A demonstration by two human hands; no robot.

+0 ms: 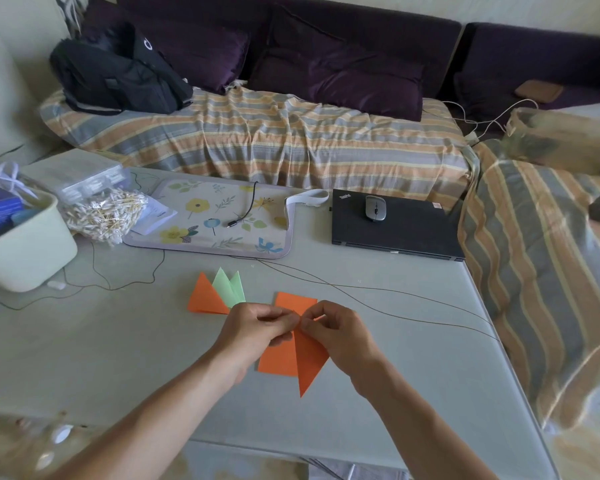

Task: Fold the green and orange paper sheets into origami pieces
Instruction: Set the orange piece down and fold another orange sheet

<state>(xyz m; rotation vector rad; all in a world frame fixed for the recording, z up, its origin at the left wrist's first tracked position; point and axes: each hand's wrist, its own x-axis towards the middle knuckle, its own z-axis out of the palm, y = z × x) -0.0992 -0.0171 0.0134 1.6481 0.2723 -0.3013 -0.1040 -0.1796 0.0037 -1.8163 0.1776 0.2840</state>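
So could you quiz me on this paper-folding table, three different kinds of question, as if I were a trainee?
1. True or false: the computer mouse lies on the floral mat.
2. Which folded pieces already lie finished beyond the hands? A) two orange ones B) an orange triangle beside a green piece C) only green ones
3. Fill in: both the left hand and the right hand pinch the ______ paper.

Key: 1 false, it lies on the closed black laptop. 2 B. 3 orange.
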